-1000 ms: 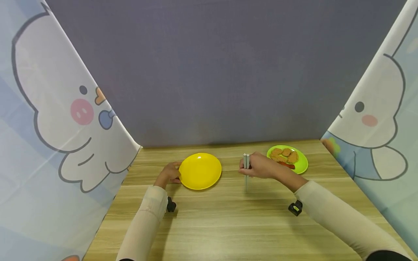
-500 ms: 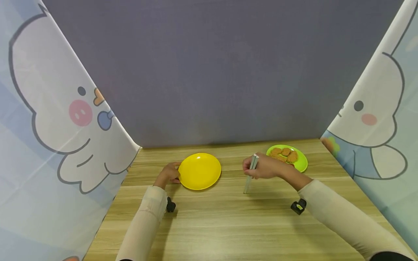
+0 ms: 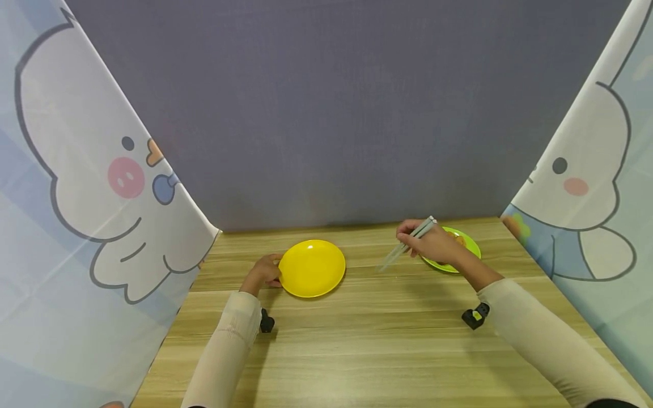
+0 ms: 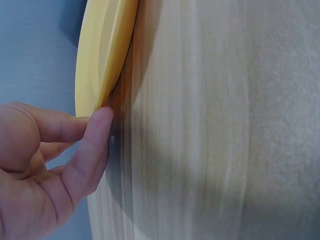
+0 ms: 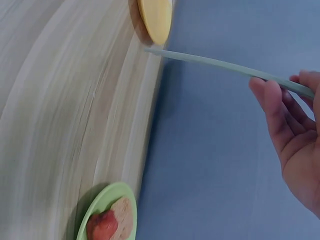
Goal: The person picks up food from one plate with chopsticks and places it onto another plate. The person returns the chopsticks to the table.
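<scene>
In the head view, a round yellow plate (image 3: 312, 269) lies on the wooden table, left of centre. My left hand (image 3: 265, 271) is at its left side; in the left wrist view its thumb and finger pinch the plate's rim (image 4: 103, 95). My right hand (image 3: 433, 245) holds a pair of pale grey-green chopsticks (image 3: 398, 255) above the table. Their tips slant down and leftward, with nothing between them. Behind that hand is a lime green oval plate (image 3: 473, 248), partly hidden. The right wrist view shows a red piece (image 5: 102, 226) and a tan fried-looking piece (image 5: 122, 215) on it.
The wooden table (image 3: 326, 351) meets a grey cloth backdrop (image 3: 336, 124) at its far edge. Printed cartoon cloths (image 3: 168, 243) stand along both sides. Each wrist carries a small black camera (image 3: 475, 315).
My right hand has moved right and farther away, over toward the green plate, and the chopsticks have tilted from upright to a leftward slant. My left hand and the yellow plate have stayed put.
</scene>
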Tool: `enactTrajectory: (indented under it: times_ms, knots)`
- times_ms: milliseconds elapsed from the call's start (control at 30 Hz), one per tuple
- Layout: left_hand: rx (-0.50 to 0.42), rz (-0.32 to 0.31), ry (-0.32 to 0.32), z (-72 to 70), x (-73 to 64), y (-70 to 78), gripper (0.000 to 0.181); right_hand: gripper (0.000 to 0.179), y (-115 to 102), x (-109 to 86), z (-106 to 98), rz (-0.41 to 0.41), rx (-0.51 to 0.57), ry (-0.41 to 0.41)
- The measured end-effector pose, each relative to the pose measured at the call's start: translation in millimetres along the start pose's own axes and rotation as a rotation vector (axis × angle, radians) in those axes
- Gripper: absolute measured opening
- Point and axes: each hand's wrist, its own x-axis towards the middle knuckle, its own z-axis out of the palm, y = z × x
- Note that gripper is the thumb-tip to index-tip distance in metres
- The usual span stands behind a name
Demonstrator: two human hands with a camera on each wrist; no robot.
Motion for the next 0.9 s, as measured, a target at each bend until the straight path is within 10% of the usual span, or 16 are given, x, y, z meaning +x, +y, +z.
enactTrajectory:
  times_ms: [433, 900]
  knots:
    - [0.005, 0.005, -0.009, -1.3, -2.1, 0.5, 0.075, 0.019, 13.3, -10.9, -31.3, 0.11, 0.045, 0.252]
    - [-0.018, 0.005, -0.016, -1.5, -5.3, 1.6, 0.075, 0.035, 91.3, -22.5, -46.7, 0.206, 0.054, 0.409]
